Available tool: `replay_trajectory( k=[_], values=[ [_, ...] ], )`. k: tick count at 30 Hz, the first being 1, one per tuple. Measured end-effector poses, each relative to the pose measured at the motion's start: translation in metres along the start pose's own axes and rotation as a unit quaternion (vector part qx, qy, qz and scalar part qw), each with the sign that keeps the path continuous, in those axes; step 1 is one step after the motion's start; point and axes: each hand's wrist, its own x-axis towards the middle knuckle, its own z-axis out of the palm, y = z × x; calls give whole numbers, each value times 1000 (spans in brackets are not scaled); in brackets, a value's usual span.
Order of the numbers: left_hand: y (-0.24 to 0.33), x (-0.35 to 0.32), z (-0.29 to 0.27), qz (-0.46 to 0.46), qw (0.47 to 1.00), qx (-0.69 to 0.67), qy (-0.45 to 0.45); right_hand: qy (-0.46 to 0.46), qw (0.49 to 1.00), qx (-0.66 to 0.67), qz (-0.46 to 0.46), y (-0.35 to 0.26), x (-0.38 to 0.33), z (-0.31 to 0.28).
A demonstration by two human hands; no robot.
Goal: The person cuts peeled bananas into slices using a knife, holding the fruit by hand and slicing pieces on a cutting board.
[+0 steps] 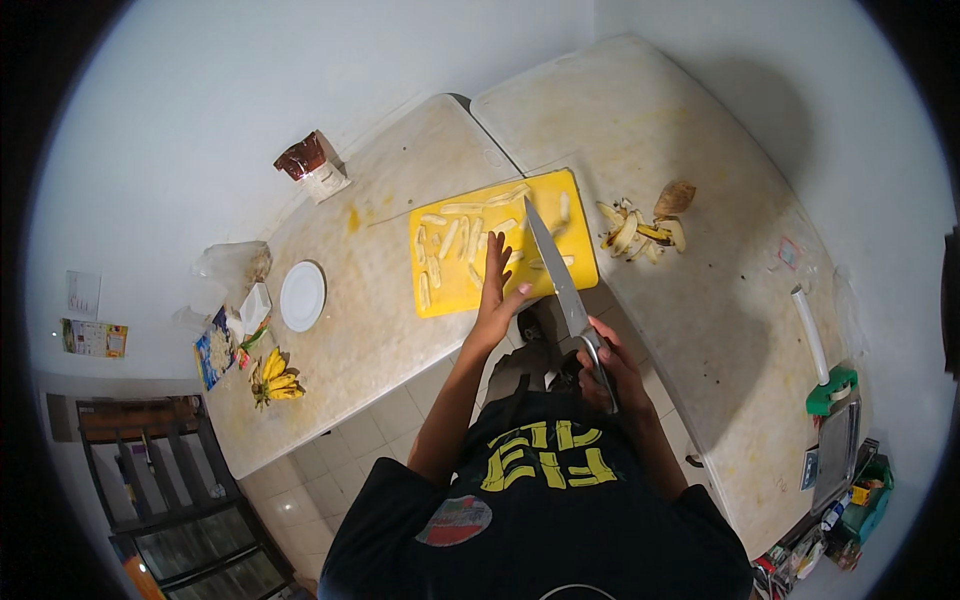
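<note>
Head view, looking down over 2 pale, stained tabletops set edge to edge in a room corner.

Left hand [496, 290]: open, flat, fingers spread, resting palm-down on near edge of yellow cutting board [437, 303]. Nothing held. Fingertips just beside nearest banana strips [449, 238].

Right hand [605, 368]: closed around handle of large kitchen knife [556, 272]. Blade long, silver, angled up and to the left from the hand, tip over upper middle of board. Contact between blade and board: cannot tell from this angle.

Cutting board: lying on left tabletop [370, 330], right end reaching the seam with right tabletop [720, 330]. Peeled banana strips scattered over its surface, mostly lengthwise cuts, pale yellow, several along far edge, several in left half.

Right of board, on right tabletop: heap of banana peels [634, 232], yellow with dark spots, well apart from both hands.

Left side of left tabletop: round white plate [302, 296]; beside it a small white container [254, 306] and a clear plastic bag [233, 262]. Bunch of small unpeeled bananas [274, 379] near front left edge. Brown-and-white packet [312, 165] at far edge against wall.

Far right edge of view: white tube-shaped object [811, 335], green item, assorted clutter, too small to identify.

Dark shirt with yellow print filling lower centre of frame.
</note>
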Motion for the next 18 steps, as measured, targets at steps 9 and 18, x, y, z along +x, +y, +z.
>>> replay_trajectory(
  k=[9,18],
  values=[
    [55,-3,24,-87,880,-466,-4,70,877,-456,-136,3,24,-19],
    [63,-5,21,-88,872,-481,15,82,741,-647,-159,-12,25,-5]
  ],
)
